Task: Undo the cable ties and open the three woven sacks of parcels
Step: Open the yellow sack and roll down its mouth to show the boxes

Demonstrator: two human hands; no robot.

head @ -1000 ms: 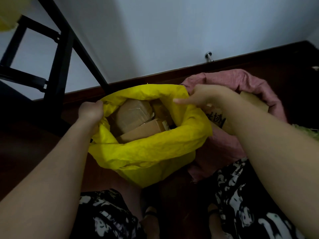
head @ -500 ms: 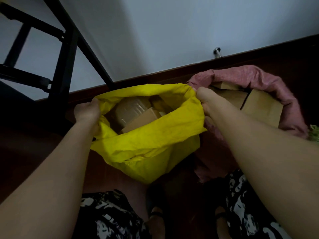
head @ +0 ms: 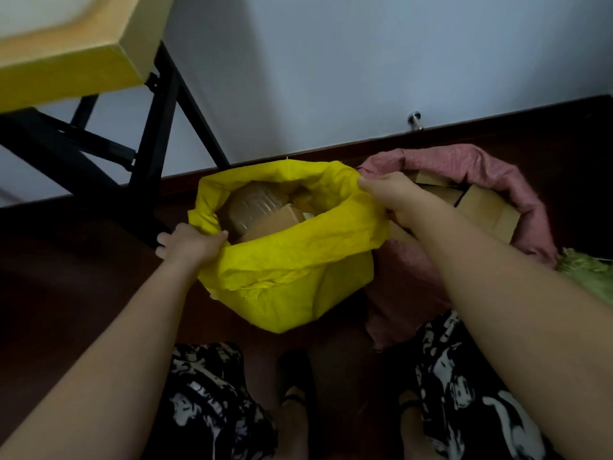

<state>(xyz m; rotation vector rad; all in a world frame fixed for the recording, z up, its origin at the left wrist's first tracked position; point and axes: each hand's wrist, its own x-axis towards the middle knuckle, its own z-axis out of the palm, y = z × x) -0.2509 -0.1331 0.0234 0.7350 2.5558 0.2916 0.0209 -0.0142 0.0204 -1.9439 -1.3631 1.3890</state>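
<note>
A yellow woven sack [head: 298, 260] stands open on the dark floor, its rim rolled outward. Brown parcels [head: 262, 214] show inside it. My left hand [head: 190, 242] grips the rim at the sack's left side. My right hand [head: 388, 190] grips the rim at the upper right. Just right of it a pink woven sack [head: 497, 167] also stands open, with cardboard boxes [head: 484, 207] in its mouth. A green sack [head: 590, 273] shows only as a corner at the right edge. No cable tie is visible.
A black metal table frame [head: 156, 127] with a yellow-edged top [head: 73, 48] stands at the left, close to the yellow sack. A white wall with a dark skirting and a metal door stop [head: 414, 119] runs behind the sacks. My patterned trousers and feet are below.
My left hand has slid down the rim toward me, folding it further out. The view has tilted up, bringing the table top into sight. My right hand keeps its hold.
</note>
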